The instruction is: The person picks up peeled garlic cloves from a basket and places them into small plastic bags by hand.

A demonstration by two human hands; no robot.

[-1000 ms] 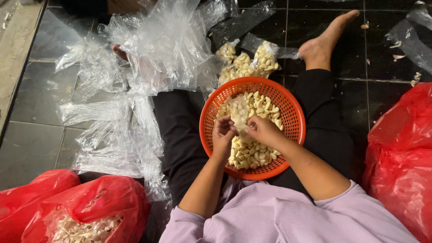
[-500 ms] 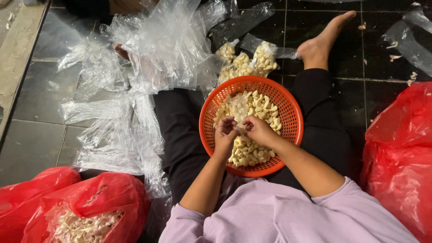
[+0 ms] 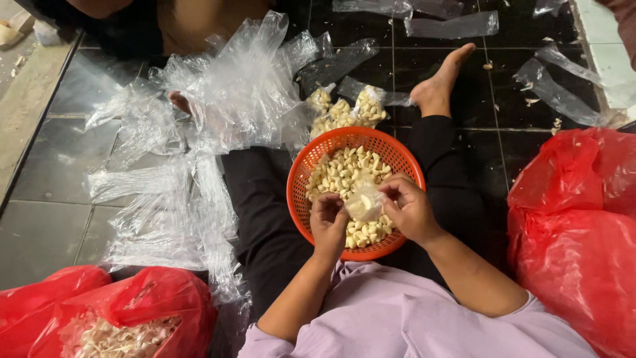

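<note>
Clear small bag (image 3: 363,204) now fuller, both hands gripping

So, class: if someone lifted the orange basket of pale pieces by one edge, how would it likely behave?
The orange basket would probably tip: it is round, shallow and heaped with loose pale pieces, which could slide out. Its thin mesh wall looks likely to flex. It seems fairly light, since it rests on the person's lap.

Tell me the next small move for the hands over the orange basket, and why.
Probably twist the small clear bag shut. Both the left hand and right hand pinch it above the orange basket, and it already looks filled with pale pieces.
</note>
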